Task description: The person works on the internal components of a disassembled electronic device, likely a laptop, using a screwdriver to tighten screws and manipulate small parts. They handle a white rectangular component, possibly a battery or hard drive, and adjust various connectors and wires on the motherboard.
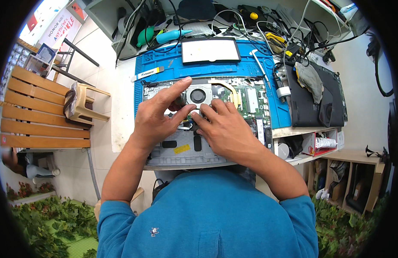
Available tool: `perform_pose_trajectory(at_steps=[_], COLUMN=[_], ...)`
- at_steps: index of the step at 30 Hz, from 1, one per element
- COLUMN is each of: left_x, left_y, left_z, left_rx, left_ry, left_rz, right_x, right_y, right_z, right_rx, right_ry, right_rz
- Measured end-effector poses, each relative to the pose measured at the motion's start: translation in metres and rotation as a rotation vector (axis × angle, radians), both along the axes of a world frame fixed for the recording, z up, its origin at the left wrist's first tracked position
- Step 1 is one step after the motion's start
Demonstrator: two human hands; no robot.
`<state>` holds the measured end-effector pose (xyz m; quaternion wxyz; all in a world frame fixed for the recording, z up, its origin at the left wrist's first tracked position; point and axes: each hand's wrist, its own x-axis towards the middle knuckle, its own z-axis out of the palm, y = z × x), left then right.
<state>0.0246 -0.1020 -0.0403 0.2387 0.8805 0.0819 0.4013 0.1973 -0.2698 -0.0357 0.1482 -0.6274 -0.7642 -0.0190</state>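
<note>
Left hand: thumb and index parted wide, tips empty. Right hand: fingers bent down; I cannot tell its grip. Beneath: one opened laptop, one fan, on one blue mat.

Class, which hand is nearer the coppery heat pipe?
Right. The right hand is just below the heat pipe in the picture; the left hand is farther off, to its left.

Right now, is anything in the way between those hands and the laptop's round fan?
Nothing that I can see. The left hand and right hand are over the opened laptop, close beside its fan, and the black-framed white panel lies past the laptop's far edge.
</note>
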Motion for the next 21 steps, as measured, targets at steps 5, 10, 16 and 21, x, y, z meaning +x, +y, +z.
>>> perform_pose_trajectory(at_steps=[5,10,16,21], left_x=[0.001,0.010,0.002,0.002], left_y=[0.001,-0.001,0.003,-0.001], left_z=[0.001,0.007,0.000,0.000], left_rx=[0.011,0.051,0.044,0.082], left_ry=[0.002,-0.003,0.032,0.030], left_rz=[0.009,0.008,0.034,0.047], right_x=[-0.006,-0.002,-0.011,-0.029], right_y=[0.003,-0.002,0.001,-0.006], right_z=[-0.008,0.000,-0.008,-0.005], right_rx=[0.025,-0.045,-0.001,-0.001], right_ry=[-0.028,-0.062,-0.062,-0.194], right_rz=[0.022,0.029,0.036,-0.059])
